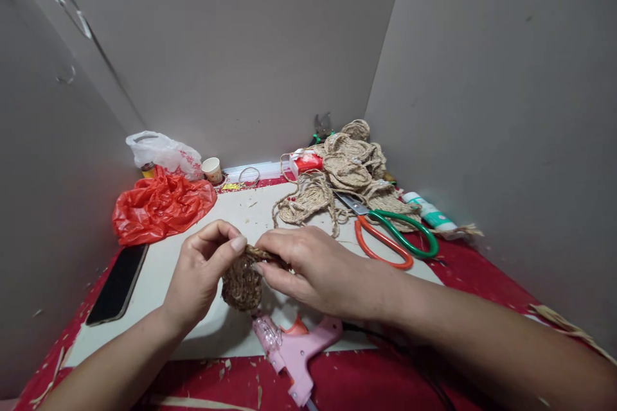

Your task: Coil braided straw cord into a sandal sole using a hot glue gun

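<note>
Brown, rough cord is making up the small rounded piece that is hanging between the person's hands, over the pale sheet near the front of the red tabletop. The left hand is pinching its upper edge, thumb and forefinger drawn close together. The right hand is gripping the cord at the upper right side, thumb and forefinger nearly meeting on it; how its remaining fingers are bending, one cannot tell.

Just below, a pink glue gun is lying on its side, its nozzle pointing up toward the piece; whether the two are touching is unclear. A black cable is running off under the right forearm. To the left, a dark phone is resting by the sheet's edge, with a crumpled red bag, a white bag and a paper cup sitting farther back. Toward the back right, tan twine bundles are piling up, and scissors with orange and green handles are leaning against them, blades pointing into the heap.
</note>
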Motion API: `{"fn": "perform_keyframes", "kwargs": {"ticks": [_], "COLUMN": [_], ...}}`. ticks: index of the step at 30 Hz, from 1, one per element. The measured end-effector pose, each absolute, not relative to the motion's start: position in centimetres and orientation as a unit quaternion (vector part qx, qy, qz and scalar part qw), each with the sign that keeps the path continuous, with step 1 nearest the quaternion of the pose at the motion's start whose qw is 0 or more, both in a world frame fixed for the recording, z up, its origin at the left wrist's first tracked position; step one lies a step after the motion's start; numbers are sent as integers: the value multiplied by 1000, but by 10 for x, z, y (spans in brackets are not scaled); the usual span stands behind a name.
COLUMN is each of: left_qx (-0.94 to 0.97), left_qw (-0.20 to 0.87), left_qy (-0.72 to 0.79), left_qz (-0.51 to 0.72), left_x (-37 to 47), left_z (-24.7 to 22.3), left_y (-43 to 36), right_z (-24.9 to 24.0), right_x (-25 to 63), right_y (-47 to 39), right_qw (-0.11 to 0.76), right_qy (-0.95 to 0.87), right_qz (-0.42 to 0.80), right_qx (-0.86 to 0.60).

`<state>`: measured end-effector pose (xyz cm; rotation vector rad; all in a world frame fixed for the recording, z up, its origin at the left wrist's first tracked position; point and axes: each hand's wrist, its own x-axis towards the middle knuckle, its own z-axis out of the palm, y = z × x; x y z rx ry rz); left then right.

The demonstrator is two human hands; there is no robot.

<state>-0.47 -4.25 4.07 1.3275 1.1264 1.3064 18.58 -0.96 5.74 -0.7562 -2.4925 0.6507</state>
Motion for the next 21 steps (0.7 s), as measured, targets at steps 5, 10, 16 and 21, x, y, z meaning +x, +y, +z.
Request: {"fn": "perform_keyframes", "kwargs": {"ticks": [5, 10, 16, 21], "left_qx": [519, 504, 540, 539], "left_qw": [483, 514, 507, 517], "left_qy": [478, 467, 434, 451], "left_qz": [519, 513, 513, 489], "left_x": [-4, -1, -5, -8], "left_z": [39, 40, 44, 37], "left_y": [-41, -39, -41, -40], "right_z": [54, 51, 54, 57], "right_x": [184, 181, 183, 185], "right_y": [-9, -8, -5, -1], "right_qw": [223, 219, 245, 254], "right_qy": [-909, -906, -886, -857], "right_qz": [235, 247, 279, 352], "right_qx": [-263, -266, -278, -276]}}
